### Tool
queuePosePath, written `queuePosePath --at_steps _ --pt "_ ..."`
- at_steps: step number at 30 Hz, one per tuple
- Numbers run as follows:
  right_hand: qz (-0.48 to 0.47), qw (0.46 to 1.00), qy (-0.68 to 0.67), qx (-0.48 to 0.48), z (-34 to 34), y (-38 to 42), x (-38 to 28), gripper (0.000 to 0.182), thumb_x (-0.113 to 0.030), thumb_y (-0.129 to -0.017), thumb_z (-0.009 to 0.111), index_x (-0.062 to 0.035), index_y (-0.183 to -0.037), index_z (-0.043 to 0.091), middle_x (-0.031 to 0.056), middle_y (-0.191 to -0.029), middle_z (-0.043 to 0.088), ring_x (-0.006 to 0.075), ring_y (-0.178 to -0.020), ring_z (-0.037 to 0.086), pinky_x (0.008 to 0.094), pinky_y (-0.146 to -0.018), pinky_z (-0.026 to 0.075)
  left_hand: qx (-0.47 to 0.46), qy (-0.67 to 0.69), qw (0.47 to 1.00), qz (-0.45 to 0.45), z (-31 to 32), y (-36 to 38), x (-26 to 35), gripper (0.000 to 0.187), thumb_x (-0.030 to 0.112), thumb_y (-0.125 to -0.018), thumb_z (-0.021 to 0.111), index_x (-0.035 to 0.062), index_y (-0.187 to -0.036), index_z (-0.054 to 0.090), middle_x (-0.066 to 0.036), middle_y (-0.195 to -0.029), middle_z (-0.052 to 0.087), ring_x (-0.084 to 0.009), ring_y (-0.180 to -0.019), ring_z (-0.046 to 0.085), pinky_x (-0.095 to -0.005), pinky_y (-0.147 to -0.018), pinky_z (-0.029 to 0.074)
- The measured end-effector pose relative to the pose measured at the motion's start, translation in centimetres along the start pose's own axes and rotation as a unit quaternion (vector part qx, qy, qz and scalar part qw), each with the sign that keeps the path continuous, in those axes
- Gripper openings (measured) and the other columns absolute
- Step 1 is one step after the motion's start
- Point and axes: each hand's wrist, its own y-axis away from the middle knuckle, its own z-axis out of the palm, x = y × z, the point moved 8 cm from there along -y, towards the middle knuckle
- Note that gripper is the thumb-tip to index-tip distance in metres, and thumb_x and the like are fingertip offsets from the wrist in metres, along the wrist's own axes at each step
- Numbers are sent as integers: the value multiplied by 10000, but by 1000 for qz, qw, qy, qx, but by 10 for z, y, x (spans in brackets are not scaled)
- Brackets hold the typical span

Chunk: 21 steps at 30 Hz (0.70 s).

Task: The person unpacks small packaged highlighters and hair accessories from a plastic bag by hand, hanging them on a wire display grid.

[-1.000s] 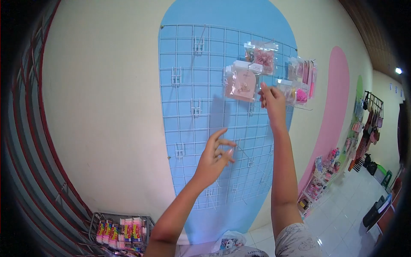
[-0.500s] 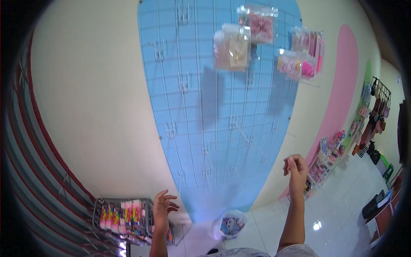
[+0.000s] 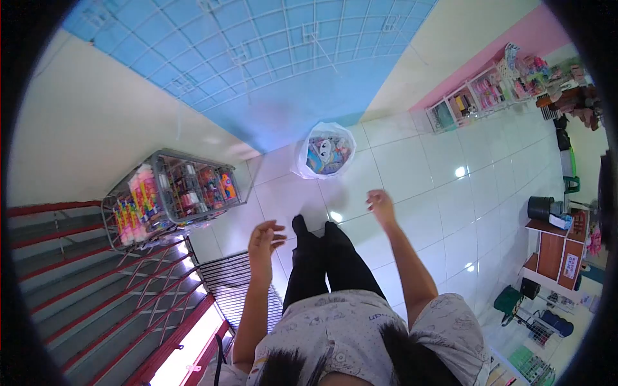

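Observation:
My left hand [image 3: 264, 241] hangs in the air over the floor, its fingers apart and nothing in them. Further right, my right hand [image 3: 380, 202] is also in the air, fingers curled; whether it holds anything is too small to tell. On the tiles between and beyond both hands stands a white plastic bag [image 3: 351, 145], open at the top, with small packaged goods [image 3: 327, 154] inside. Neither hand touches it. Behind it rises a blue wall panel [image 3: 283, 119] with a white wire grid [image 3: 270, 42] and hooks.
At the left, a grey wire basket rack [image 3: 168, 212] holds colourful packages. A red and grey folding gate [image 3: 122, 283] is at lower left. Along the right wall stand low white display baskets [image 3: 460, 106]. A wooden desk [image 3: 553, 254] is at the far right.
The view has tilted down from the wall grid to the floor, so my legs and the whole bag now show. Both my hands remain raised, and appear closer together.

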Motion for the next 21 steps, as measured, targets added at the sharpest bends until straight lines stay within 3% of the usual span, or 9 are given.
queuePosePath --at_steps 2,3,4,7,17,21 --pt "31 994 96 -46 27 0 58 98 -116 -828 557 -46 -882 598 76 -752 620 145 -692 612 299 -570 499 -17 -9 999 -36 13 -4 -28 235 184 -951 484 41 -1131 531 -101 -1015 627 -159 -829 618 -274 -748 489" --pt "40 985 160 -48 40 2 77 119 -147 -828 563 -50 -880 608 91 -777 644 193 -713 634 323 -608 507 -28 -16 998 -51 16 -8 -40 234 185 -952 483 40 -1130 530 -101 -1019 628 -158 -831 618 -275 -753 487" --pt "4 965 253 -65 56 -1 90 144 -159 -820 577 -50 -908 607 84 -784 643 169 -742 636 312 -616 510 -40 -14 997 -62 18 -15 -56 237 188 -954 479 40 -1132 528 -100 -1022 631 -154 -834 618 -277 -762 482" --pt "-43 936 324 -128 97 -14 128 173 -200 -816 600 -47 -895 618 142 -865 644 280 -801 633 351 -747 501 -47 -32 994 -89 17 -36 -95 245 198 -954 477 40 -1131 538 -98 -1020 634 -149 -844 621 -275 -764 478" --pt "-164 945 279 47 184 -232 196 163 -160 -828 565 -10 -881 601 176 -813 618 316 -807 620 392 -729 489 -1 -5 992 -130 -36 -92 -235 277 217 -955 499 12 -1139 529 -115 -1031 628 -163 -858 623 -278 -774 485" --pt "-89 919 383 33 228 -282 219 348 -276 -802 607 -10 -1023 572 183 -1026 573 332 -973 558 418 -824 460 36 -30 987 -152 -68 -102 -288 277 224 -940 518 20 -1126 521 -129 -1016 621 -193 -852 624 -299 -768 490"
